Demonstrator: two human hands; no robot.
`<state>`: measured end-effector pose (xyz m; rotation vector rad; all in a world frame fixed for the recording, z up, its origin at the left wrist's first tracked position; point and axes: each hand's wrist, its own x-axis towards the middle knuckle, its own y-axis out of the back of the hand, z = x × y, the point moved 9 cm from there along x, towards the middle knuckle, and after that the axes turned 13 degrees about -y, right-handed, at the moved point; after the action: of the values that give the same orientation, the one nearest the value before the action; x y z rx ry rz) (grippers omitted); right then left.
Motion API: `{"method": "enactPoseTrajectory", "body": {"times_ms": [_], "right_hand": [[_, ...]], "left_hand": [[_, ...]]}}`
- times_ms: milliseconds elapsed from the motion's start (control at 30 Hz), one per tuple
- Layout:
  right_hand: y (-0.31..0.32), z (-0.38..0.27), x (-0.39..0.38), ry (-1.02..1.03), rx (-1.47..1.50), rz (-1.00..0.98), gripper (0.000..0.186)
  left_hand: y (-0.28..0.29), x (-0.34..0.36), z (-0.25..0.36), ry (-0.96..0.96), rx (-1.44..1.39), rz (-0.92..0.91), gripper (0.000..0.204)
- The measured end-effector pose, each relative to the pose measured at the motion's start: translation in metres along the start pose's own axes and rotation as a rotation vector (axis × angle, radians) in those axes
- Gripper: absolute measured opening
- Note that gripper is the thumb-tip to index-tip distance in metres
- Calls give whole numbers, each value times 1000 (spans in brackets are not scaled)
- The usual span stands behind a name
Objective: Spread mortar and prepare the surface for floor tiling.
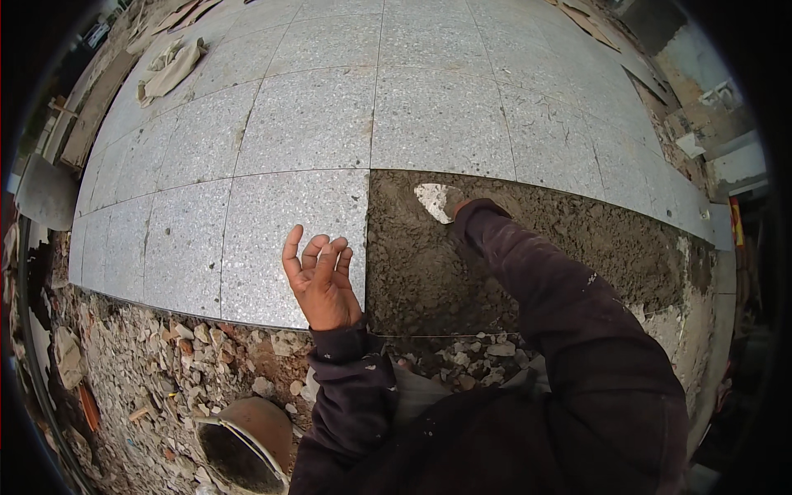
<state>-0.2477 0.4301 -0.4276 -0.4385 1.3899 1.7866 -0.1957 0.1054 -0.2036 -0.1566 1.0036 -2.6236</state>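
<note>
My right hand (462, 208), mostly hidden by my dark sleeve, grips a trowel (431, 200) whose pale, spattered blade rests on grey wet mortar (561, 256) at the back edge of the bed. My left hand (322, 276) is raised over the near corner of a speckled grey tile (272, 206), palm up, fingers loosely curled and apart, with nothing in them. That tile borders the left side of the mortar, and a straight row of tiles meets the mortar's far edge.
A bucket (284, 433) with dark contents stands on rubble (157, 388) at lower left. A pale crumpled sack (169, 70) lies on the far-left tiles. A grey container (45, 194) sits at the left edge. Boards (95, 124) run along the left side; debris and low masonry line the right.
</note>
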Motion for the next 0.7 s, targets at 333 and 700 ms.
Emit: {"method": "enactPoseTrajectory", "body": {"times_ms": [333,700], "right_hand": [[-81,98,-5,-276,733,-352,33],[-160,-82,-153,485,-238,-352,22]], "left_hand": [[1,-14,36,-182,163,-40,47],[-38,-21,-11,-31,151,-206,47]]}}
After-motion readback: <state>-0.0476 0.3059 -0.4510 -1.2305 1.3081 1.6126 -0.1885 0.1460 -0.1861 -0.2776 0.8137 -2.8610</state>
